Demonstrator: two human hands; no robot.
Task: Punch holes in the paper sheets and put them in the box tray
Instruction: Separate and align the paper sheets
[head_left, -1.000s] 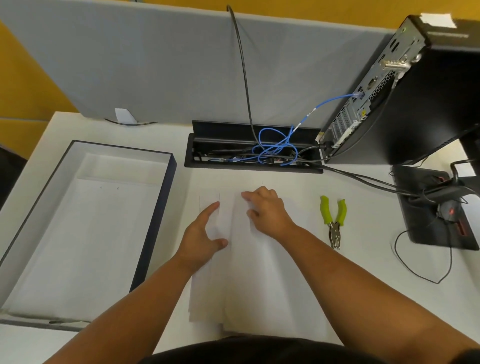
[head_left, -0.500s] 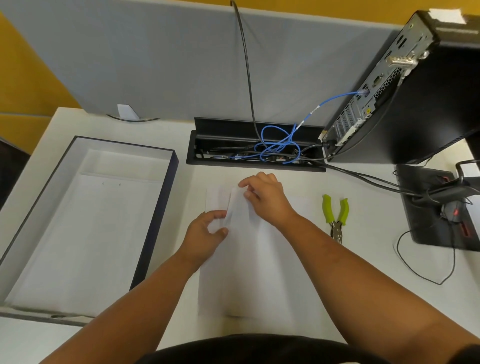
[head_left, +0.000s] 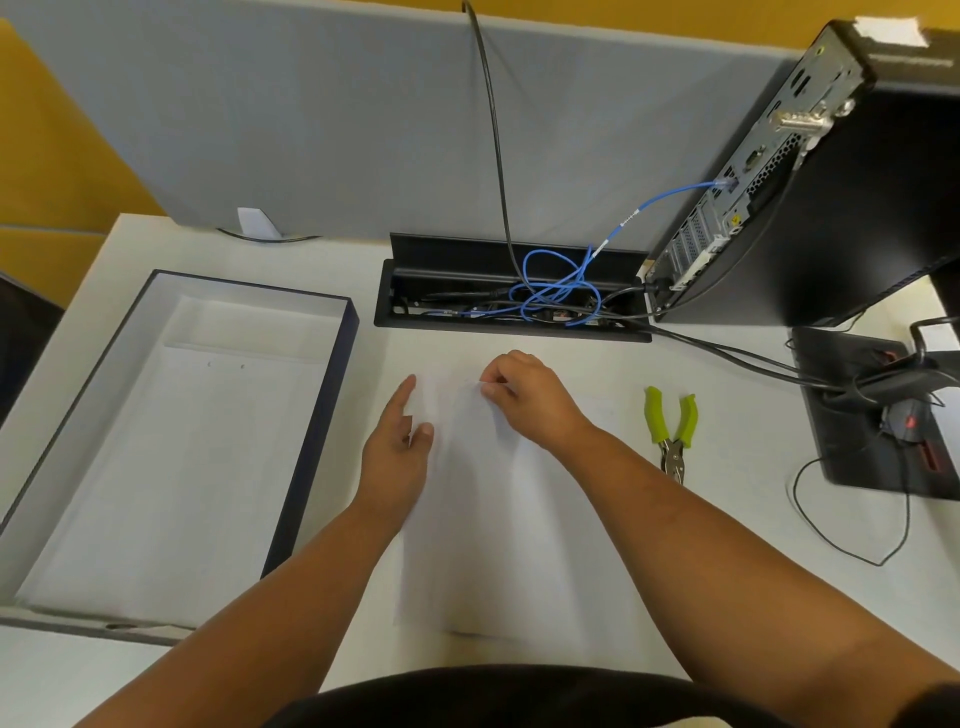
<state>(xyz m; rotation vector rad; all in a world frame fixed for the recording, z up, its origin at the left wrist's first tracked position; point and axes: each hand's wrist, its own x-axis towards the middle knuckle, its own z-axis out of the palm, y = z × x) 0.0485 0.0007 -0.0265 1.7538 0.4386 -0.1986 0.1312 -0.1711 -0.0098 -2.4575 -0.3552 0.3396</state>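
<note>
A white tabletop (head_left: 727, 519) stood against a grey partition (head_left: 337, 130) and a yellow wall. The right hand (head_left: 527, 400) pinched the far edge of the paper sheets (head_left: 498, 530); the left hand (head_left: 397, 447) rested open at their left edge. The box tray (head_left: 311, 415), already holding paper, lay left of the hands; the green-handled hole punch (head_left: 671, 428) lay to the right.

I see matt white paper (head_left: 498, 519) on a smooth pale desk (head_left: 727, 519). Right of the paper, the punch (head_left: 671, 427) has green plastic grips and dull metal jaws.
</note>
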